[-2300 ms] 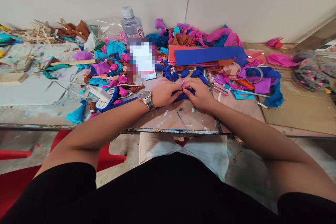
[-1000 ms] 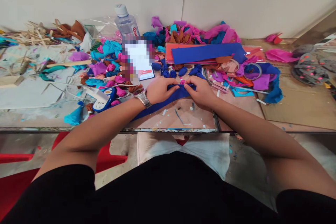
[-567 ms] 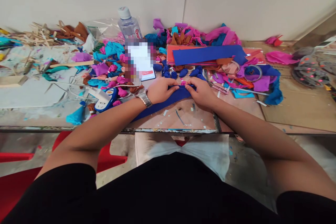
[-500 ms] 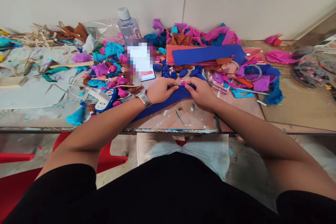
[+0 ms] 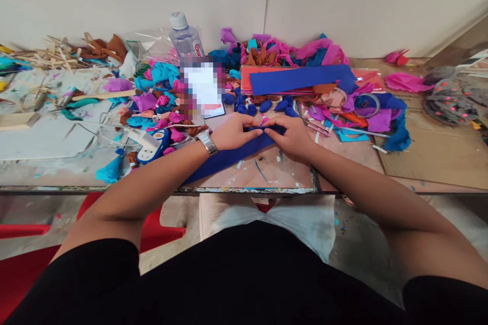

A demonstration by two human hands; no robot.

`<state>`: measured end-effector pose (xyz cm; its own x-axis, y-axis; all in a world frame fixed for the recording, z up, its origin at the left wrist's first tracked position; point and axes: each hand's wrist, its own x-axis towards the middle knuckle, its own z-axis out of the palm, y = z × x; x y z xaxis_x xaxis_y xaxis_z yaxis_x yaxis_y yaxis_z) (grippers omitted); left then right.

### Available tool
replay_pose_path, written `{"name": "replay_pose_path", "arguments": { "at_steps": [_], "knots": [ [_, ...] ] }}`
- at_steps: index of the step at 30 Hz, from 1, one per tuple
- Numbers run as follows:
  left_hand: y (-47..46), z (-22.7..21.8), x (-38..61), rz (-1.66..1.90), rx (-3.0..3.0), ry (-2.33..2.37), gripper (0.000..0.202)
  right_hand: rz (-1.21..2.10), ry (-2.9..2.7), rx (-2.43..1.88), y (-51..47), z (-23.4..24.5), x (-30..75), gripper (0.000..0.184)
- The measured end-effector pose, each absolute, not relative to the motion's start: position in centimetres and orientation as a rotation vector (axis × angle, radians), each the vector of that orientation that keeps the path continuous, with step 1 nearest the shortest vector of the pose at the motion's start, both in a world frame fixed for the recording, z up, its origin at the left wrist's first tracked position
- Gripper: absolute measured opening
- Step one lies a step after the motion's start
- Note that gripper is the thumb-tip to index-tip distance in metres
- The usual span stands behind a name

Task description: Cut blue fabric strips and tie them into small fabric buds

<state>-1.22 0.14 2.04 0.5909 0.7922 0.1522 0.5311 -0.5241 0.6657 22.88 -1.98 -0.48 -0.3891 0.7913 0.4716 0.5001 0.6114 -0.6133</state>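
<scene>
A long dark blue strip of crepe-like paper (image 5: 224,159) lies slantwise near the table's front edge. Both hands pinch its upper edge. My left hand (image 5: 234,133), with a metal watch on the wrist, has its thumb and fingers closed on the strip. My right hand (image 5: 292,137) grips the same edge just to the right, its fingertips meeting those of the left. Part of the edge is hidden under the fingers. Just beyond the hands lie several small tied blue paper buds (image 5: 266,106).
A phone (image 5: 204,86) leans against a water bottle (image 5: 185,38). Another blue strip (image 5: 301,79) rests on red packets. A tape roll (image 5: 366,105) and coloured scraps lie right. A power strip (image 5: 152,150) with cables sits left, and cardboard (image 5: 438,155) far right.
My fingers have shifted their hold along the strip's edge, and the right fingers have stretched over toward the left. The strip's lower left end has slid slightly left and down.
</scene>
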Motion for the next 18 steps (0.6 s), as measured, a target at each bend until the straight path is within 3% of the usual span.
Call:
{"name": "replay_pose_path", "arguments": {
  "at_steps": [18],
  "knots": [
    [0.11, 2.56, -1.44, 0.529, 2.419, 1.023, 0.036, 0.539, -1.997, -1.022, -2.43, 0.31, 22.59, 0.015]
  ]
}}
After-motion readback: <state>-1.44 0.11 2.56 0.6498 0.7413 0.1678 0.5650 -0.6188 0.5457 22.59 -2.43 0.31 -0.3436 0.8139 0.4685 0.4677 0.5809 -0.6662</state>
